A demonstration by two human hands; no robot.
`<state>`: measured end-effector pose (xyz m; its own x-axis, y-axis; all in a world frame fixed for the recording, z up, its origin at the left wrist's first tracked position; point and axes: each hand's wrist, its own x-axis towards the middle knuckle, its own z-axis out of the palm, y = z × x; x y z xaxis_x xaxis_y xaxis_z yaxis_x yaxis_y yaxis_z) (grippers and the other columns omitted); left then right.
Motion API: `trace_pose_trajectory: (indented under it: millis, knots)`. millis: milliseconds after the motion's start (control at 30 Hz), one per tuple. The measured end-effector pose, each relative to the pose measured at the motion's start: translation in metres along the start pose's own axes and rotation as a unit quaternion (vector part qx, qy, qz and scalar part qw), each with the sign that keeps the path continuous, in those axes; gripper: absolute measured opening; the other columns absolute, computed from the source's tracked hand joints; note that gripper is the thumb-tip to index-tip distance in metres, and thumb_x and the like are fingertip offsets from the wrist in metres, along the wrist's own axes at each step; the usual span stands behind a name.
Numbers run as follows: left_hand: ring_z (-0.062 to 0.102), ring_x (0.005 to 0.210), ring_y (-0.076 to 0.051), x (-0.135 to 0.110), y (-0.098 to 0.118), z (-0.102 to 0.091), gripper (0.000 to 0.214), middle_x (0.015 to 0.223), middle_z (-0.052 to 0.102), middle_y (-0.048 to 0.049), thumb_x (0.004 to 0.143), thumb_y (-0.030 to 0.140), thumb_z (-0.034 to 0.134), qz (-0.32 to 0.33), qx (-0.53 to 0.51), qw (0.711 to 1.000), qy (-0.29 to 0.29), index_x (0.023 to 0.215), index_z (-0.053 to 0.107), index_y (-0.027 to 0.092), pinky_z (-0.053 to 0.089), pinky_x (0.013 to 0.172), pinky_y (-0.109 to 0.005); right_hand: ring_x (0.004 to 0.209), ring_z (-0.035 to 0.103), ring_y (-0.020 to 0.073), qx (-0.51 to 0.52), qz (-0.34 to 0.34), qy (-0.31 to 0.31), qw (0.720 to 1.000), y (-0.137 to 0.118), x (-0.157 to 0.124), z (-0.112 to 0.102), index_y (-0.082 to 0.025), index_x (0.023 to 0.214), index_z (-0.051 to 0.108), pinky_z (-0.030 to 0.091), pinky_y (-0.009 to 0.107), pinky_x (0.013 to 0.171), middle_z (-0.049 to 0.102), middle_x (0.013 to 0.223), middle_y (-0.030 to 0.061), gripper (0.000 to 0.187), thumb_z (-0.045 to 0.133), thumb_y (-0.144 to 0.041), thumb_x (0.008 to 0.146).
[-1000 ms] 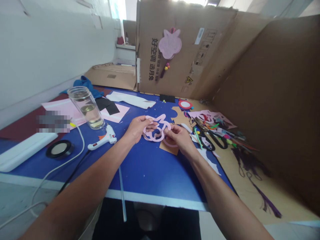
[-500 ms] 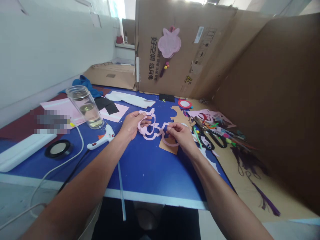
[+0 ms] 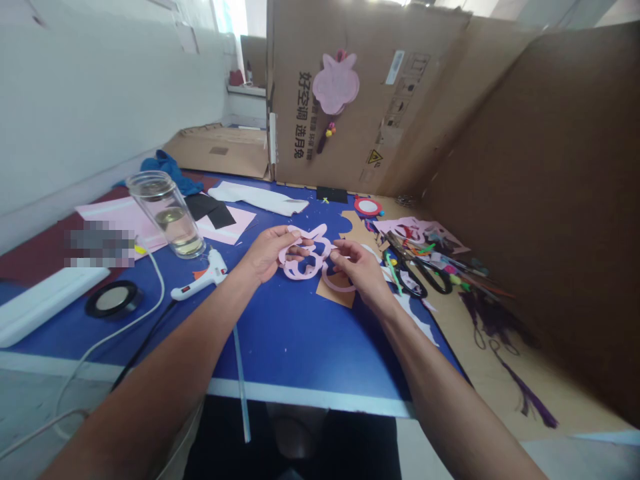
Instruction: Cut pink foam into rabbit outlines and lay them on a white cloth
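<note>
My left hand (image 3: 267, 252) pinches the left side of a pink paper cut-out (image 3: 306, 259) with looped, open outlines, held just above the blue table (image 3: 290, 333). At the cut-out's right side my right hand (image 3: 357, 267) has its fingers closed on the pink strip. Under the right hand lies a brown cardboard piece (image 3: 334, 291) with a pink ring on it. Both forearms reach in from the bottom of the view.
A glass jar (image 3: 167, 213) and a white glue gun (image 3: 199, 280) with its cable sit left of my hands, a round tape roll (image 3: 111, 299) further left. Scissors (image 3: 423, 273) and coloured scraps lie to the right. Cardboard walls (image 3: 525, 173) enclose the back and right.
The cut-out swung left half a second ago, then came back toward the right hand. Both hands have drawn closer together on it.
</note>
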<state>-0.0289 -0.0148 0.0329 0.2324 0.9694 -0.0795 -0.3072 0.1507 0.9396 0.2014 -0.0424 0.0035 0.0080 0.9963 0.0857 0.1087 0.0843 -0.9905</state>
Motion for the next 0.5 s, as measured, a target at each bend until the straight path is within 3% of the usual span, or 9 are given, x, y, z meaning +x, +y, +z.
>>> trace_pose_trajectory:
  millis: [167, 500]
  knots:
    - [0.077, 0.071, -0.017, -0.0009, -0.0028, 0.0022, 0.01, 0.099, 0.082, -0.0163, 0.096, 0.021, 0.074, -0.016, 0.001, 1.0, -0.023, 0.092, 0.077, 0.012, 0.059, 0.06, -0.022, 0.069, 0.066, 0.0165, 0.013, 0.005, -0.027, 1.0, -0.002, -0.002, 0.0001, -0.021, 0.114, 0.076, 0.054, 0.029, 0.064, 0.077, 0.091, 0.0054, 0.055, 0.086, -0.062, 0.078]
    - [0.077, 0.071, -0.017, 0.0011, -0.0057, 0.0019, 0.01, 0.096, 0.082, -0.0161, 0.096, 0.02, 0.074, -0.024, 0.013, 1.0, -0.012, 0.093, 0.077, 0.012, 0.059, 0.06, -0.023, 0.061, 0.059, 0.0146, 0.032, 0.006, -0.029, 0.999, -0.0007, -0.0021, 0.0025, -0.022, 0.084, 0.073, 0.048, 0.028, 0.059, 0.071, 0.073, 0.0018, 0.047, 0.088, -0.065, 0.072]
